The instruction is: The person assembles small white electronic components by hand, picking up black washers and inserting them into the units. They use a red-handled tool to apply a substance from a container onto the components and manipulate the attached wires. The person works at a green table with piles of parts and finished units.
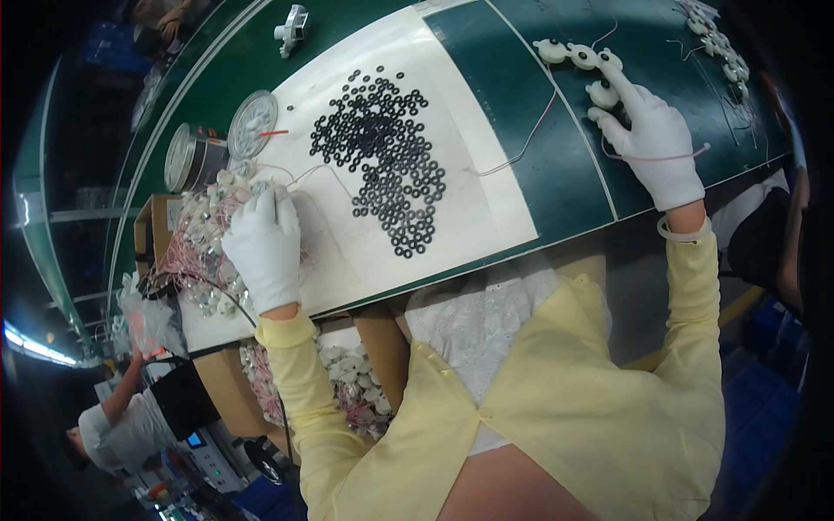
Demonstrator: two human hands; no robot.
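Note:
My left hand (265,247), in a white glove, is at the edge of a heap of white plastic parts with pink wires (204,230). Its fingers are bent together around a small white wired part (261,186), mostly hidden by them. On the right, my gloved right hand (653,139) has its index finger stretched onto a white round part (612,59) and its thumb apart. Between finger and thumb lies another white round part with a black centre (601,94). Two more such parts (552,50) sit just left, in a row. A pink wire crosses below my right palm.
Many black rings (373,139) lie spread on a white sheet (486,174) over the green table. An open tin (181,158) and its round lid (253,124) stand behind the heap. More wired parts (725,52) line the far right. A box of parts (356,373) sits below the edge.

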